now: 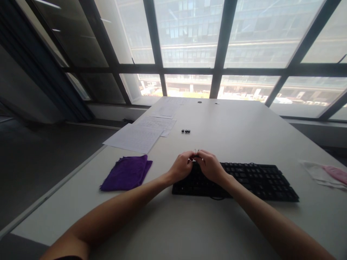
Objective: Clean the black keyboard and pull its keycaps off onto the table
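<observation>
A black keyboard (pixel 260 180) lies on the white table in front of me. Over its left part, my left hand (pixel 182 167) and my right hand (pixel 210 167) meet at the fingertips, both with curled fingers. Between them is a small wire-like tool (pixel 196 151), its two thin tips pointing up and away; a dark bit beside it is too small to make out. Beyond the hands, a few small black keycaps (pixel 185 131) sit in a short row on the table.
A folded purple cloth (pixel 126 173) lies left of the keyboard. Behind it, printed paper sheets (pixel 138 135) spread along the left table edge (pixel 65 182). White and pink cloths (pixel 334 174) rest at the far right. Large windows stand beyond the table.
</observation>
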`<state>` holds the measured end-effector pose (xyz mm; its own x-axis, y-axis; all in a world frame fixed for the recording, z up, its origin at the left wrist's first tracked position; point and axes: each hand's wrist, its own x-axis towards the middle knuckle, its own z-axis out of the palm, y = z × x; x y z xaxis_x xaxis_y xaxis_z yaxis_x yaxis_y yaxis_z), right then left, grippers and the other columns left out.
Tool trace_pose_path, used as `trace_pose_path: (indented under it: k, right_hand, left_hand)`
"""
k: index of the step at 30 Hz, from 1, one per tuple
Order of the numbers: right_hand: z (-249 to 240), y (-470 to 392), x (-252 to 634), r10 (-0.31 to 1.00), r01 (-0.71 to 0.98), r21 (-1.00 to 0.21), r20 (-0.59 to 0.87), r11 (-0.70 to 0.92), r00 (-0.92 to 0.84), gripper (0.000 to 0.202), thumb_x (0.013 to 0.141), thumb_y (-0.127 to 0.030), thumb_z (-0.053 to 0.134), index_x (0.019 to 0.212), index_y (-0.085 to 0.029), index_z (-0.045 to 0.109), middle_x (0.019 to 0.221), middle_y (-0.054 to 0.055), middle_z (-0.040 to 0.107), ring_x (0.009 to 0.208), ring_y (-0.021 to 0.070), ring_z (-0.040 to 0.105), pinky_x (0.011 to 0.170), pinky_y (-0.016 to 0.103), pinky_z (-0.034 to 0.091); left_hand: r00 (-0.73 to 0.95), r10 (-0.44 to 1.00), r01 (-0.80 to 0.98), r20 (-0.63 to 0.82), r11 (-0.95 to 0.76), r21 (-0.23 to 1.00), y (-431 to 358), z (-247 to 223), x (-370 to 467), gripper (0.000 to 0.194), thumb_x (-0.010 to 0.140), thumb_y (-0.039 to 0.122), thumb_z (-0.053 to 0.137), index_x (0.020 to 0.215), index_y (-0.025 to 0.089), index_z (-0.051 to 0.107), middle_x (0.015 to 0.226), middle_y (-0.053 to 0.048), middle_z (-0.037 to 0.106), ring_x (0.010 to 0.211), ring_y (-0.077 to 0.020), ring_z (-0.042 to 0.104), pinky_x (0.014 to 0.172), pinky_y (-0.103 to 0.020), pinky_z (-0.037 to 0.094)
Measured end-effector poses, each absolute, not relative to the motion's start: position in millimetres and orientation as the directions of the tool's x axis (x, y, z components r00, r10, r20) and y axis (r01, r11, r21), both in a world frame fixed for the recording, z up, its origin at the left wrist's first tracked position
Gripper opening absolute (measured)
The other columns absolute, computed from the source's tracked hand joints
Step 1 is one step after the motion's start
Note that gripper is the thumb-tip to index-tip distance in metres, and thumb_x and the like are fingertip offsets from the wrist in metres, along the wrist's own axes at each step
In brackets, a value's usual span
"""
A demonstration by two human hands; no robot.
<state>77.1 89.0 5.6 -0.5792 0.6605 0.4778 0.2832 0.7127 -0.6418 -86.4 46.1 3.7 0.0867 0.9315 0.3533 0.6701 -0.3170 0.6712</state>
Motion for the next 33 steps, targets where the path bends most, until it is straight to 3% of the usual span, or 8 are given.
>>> trace_pose_path:
  k: [6,15,19,24,33]
  right_hand:
    - [0.7,82.4,78.6,0.648,0.327,-0.579,0.523,0.747,-0.554,0.021,0.098,-0.023,0.047,0.080,-0.021,0.057,0.080,0.004,0.061,0.071,0.0170,0.053,0.067,0.027,0.039]
    - [-5.2,92.0,81.7,0.810,0.226,-0.809,0.432,0.543,-0.397,0.019,0.093,-0.026,0.053,0.077,-0.020,0.062,0.071,0.001,0.066,0.066,0.0164,0.058,0.063,0.027,0.042]
    - [-4.7,94.7,83.1,0.832,0.189,-0.845,0.408,0.500,-0.377,0.021,0.092,-0.030,0.055,0.074,-0.020,0.061,0.068,0.001,0.066,0.065,0.0169,0.059,0.062,0.028,0.043]
    - [-3.5,97.0,83.8,0.898,0.029,-0.929,0.349,0.369,-0.267,0.026,0.092,-0.039,0.055,0.075,-0.020,0.059,0.065,0.002,0.066,0.061,0.0178,0.064,0.059,0.028,0.048]
    - [-10.2,95.4,83.2,0.834,0.081,-0.857,0.468,0.509,-0.290,0.020,0.094,-0.032,0.054,0.082,-0.020,0.064,0.074,0.003,0.068,0.069,0.0186,0.064,0.066,0.030,0.049]
  left_hand:
    - [0.172,0.901,0.666,0.397,-0.404,0.628,41.6,8.3,-83.0,0.017,0.079,0.007,0.052,0.087,0.018,0.062,0.088,-0.004,0.068,0.082,-0.0174,0.061,0.076,-0.028,0.047]
    - [0.169,0.925,0.670,0.340,-0.361,0.649,44.4,5.0,-85.8,0.014,0.078,0.017,0.072,0.091,0.019,0.069,0.090,-0.002,0.070,0.086,-0.0187,0.064,0.080,-0.029,0.048]
    - [0.151,0.933,0.647,0.328,-0.344,0.681,45.9,4.0,-85.7,0.013,0.079,0.016,0.072,0.091,0.020,0.071,0.089,-0.001,0.072,0.084,-0.0175,0.066,0.079,-0.028,0.050]
    - [0.125,0.923,0.598,0.363,-0.362,0.715,43.6,5.3,-82.6,0.020,0.082,0.016,0.070,0.101,0.021,0.071,0.093,-0.001,0.073,0.082,-0.0158,0.067,0.078,-0.028,0.052]
    - [0.094,0.887,0.588,0.453,-0.416,0.693,41.9,4.9,-83.9,0.021,0.084,0.016,0.068,0.104,0.022,0.069,0.098,-0.003,0.070,0.089,-0.0168,0.065,0.083,-0.032,0.054]
